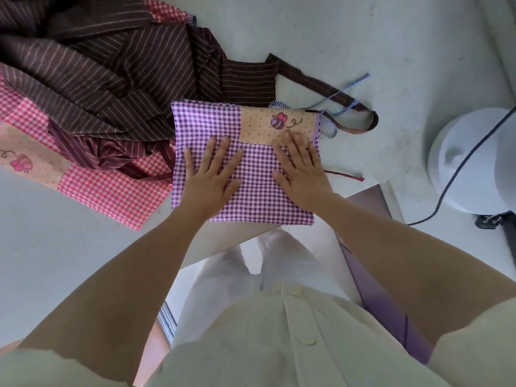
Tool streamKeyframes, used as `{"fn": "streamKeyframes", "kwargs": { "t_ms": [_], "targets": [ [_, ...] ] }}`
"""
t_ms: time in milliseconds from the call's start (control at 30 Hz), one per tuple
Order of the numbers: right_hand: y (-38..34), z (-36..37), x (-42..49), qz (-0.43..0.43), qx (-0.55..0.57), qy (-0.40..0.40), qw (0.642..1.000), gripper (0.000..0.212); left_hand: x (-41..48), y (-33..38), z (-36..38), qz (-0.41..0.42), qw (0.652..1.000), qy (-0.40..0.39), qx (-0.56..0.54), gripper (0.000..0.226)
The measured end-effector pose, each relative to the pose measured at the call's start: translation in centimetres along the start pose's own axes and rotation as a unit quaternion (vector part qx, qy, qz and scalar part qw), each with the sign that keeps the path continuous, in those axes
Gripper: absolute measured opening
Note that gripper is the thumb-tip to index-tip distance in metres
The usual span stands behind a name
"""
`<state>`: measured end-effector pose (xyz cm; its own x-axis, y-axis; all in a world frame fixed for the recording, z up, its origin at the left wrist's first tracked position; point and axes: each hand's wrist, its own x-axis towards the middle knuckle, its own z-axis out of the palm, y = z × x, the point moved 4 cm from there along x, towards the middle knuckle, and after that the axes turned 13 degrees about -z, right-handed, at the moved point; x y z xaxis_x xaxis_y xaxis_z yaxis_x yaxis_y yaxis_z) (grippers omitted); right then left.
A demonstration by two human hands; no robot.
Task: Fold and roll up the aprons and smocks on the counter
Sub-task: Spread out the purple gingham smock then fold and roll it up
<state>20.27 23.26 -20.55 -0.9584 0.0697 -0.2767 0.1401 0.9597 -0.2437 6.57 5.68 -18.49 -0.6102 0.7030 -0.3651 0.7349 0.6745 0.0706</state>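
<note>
Cream shirt (279, 331) nearest. Left hand (212, 177) and right hand (303, 171) press purple apron (257, 196), fingers (209, 148) straight. Likely soft, limp; grab near-hem corners.

No txt, nos., brand tags or labels are showing legibly anywhere. The only marks showing are pics, not words. A bee motif (279, 122) w/ a curly trail is sitting on the tan patch (257, 132) at the far-right corner of the purple checked apron (257, 180). A pink bee motif (21, 162), also w/ a curl, is showing on the red checked apron (111, 196), well to the left of the purple one.
</note>
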Motion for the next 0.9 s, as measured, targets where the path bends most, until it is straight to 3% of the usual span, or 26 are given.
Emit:
{"fn": "streamKeyframes", "kwargs": {
  "t_ms": [100,200,333,500,567,633,667,733,833,900],
  "targets": [
    [0.1,-0.2,-0.1,-0.004,0.008,-0.004,1.000,0.068,-1.6,1.3,-1.5,0.093,0.994,0.039,-0.039,0.071],
    [0.0,-0.6,-0.1,-0.007,0.020,-0.017,1.000,0.070,-3.7,2.1,-1.2,0.174,0.985,0.010,0.002,0.075],
    [0.1,-1.0,0.0,-0.014,0.037,-0.003,0.999,0.073,-3.7,2.1,-0.6,0.120,0.991,-0.045,0.024,0.079],
    [-0.2,-3.4,-1.4,-0.083,0.209,0.078,0.971,0.065,-2.4,2.8,-3.2,0.082,0.993,-0.017,-0.083,0.046],
    [0.2,-4.0,-1.9,-0.035,0.354,0.057,0.933,0.065,-1.7,2.6,-4.1,0.063,0.991,-0.019,-0.118,0.036],
    [0.9,-4.6,-2.4,0.059,0.497,0.038,0.865,0.054,-1.2,2.6,-5.1,0.026,0.989,-0.013,-0.148,0.023],
    [1.3,-4.9,-2.6,0.096,0.541,0.040,0.835,0.050,-0.8,2.6,-5.6,-0.003,0.987,-0.011,-0.160,0.015],
    [2.3,-5.4,-3.2,0.140,0.574,0.057,0.805,0.051,-0.1,2.5,-6.2,-0.068,0.983,-0.021,-0.170,0.023],
    [2.7,-5.5,-4.2,0.101,0.574,0.062,0.810,0.056,1.0,2.3,-6.6,-0.130,0.965,-0.074,-0.214,0.040],
    [2.3,-5.5,-4.2,0.060,0.527,0.024,0.847,0.059,1.3,2.2,-6.6,-0.164,0.949,-0.116,-0.242,0.040]
  ]
}}
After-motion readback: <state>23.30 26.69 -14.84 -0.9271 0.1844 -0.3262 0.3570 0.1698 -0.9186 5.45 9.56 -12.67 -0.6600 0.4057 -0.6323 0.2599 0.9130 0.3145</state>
